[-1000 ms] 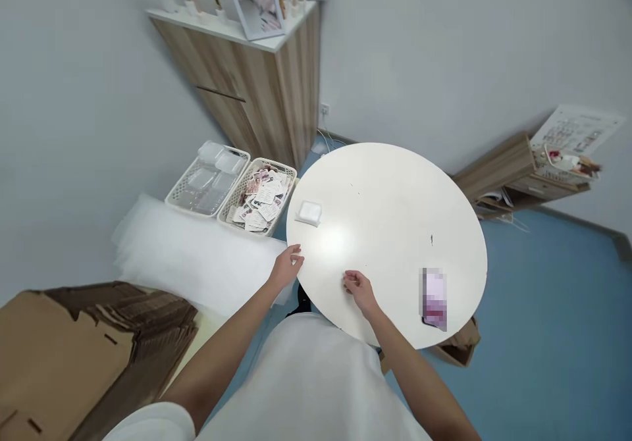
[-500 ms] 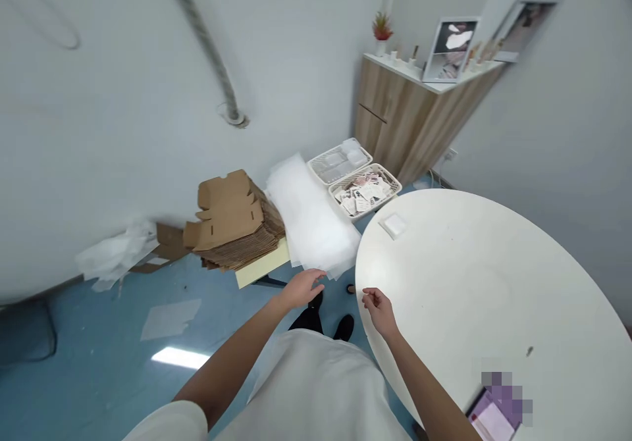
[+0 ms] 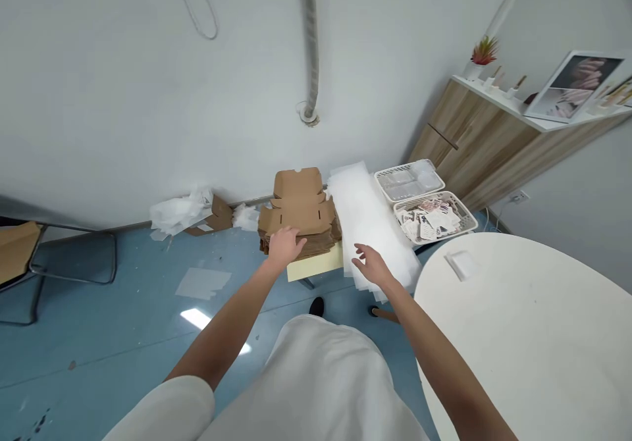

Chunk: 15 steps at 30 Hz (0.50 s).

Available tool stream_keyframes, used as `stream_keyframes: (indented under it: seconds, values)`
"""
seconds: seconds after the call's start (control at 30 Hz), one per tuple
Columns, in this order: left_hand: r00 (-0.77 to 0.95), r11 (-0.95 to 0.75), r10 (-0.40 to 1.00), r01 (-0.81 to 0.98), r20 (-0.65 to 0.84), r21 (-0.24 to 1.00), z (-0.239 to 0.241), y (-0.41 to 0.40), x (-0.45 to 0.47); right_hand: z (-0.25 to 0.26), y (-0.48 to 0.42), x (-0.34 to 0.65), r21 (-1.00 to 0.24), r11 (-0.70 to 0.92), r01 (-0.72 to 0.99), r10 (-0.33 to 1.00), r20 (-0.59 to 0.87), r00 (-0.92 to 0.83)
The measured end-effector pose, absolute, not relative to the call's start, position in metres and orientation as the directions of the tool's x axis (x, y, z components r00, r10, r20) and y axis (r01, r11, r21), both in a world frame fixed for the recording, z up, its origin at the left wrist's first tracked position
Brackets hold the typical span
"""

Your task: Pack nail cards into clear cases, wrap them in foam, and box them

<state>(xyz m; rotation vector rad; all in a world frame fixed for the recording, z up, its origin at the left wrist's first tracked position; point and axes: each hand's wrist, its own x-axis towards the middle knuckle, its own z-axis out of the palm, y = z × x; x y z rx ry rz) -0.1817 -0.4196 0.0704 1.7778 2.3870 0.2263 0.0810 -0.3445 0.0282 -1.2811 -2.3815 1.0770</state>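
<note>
My left hand (image 3: 285, 247) is at the near edge of a stack of flat brown cardboard boxes (image 3: 300, 210), fingers apart; whether it touches the stack I cannot tell. The top box lies unfolded, with its flaps and slots showing. Over the near part of a pile of white translucent foam sheets (image 3: 368, 220) is my right hand (image 3: 372, 266), fingers spread and nothing in them. The boxes rest on a pale yellow surface (image 3: 316, 266), and the sheets lie just right of them.
Two white plastic baskets stand right of the sheets: one with clear packets (image 3: 409, 179), one with many printed cards (image 3: 434, 220). A round white table (image 3: 533, 336) bears a small white packet (image 3: 461, 264). Left are a chair (image 3: 74, 276) and plastic wrapping (image 3: 182, 214) on the floor.
My view has turned left towards the stacked boxes. My left hand has come up to the stack, and my right hand has moved from the round table's edge to over the foam sheets.
</note>
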Motion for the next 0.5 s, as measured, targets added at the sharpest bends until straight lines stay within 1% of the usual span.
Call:
stream_keyframes:
  seconds: [0.1,0.2,0.3,0.4,0.5]
  values:
    - [-0.199,0.219,0.974,0.948,-0.106,0.231,0.062,-0.401,-0.211,0.04,-0.324,0.03,-0.633,0.457,0.625,0.805,-0.004,-0.593]
    - [-0.139,0.183,0.977,0.938,-0.164,0.293,0.05,-0.387,-0.226,0.046,-0.313,-0.007,-0.568,0.449,0.69,0.846,0.024,-0.532]
    - [-0.077,0.153,0.977,0.906,-0.2,0.396,0.042,-0.381,-0.236,0.049,-0.306,-0.028,-0.524,0.429,0.736,0.873,0.031,-0.486]
    - [0.041,0.054,0.981,0.88,-0.189,0.472,0.038,-0.379,-0.244,0.052,-0.298,-0.038,-0.547,0.385,0.743,0.896,0.03,-0.443]
    - [0.126,-0.051,0.983,0.886,-0.132,0.462,0.034,-0.377,-0.25,0.057,-0.289,-0.041,-0.639,0.267,0.722,0.93,-0.025,-0.366]
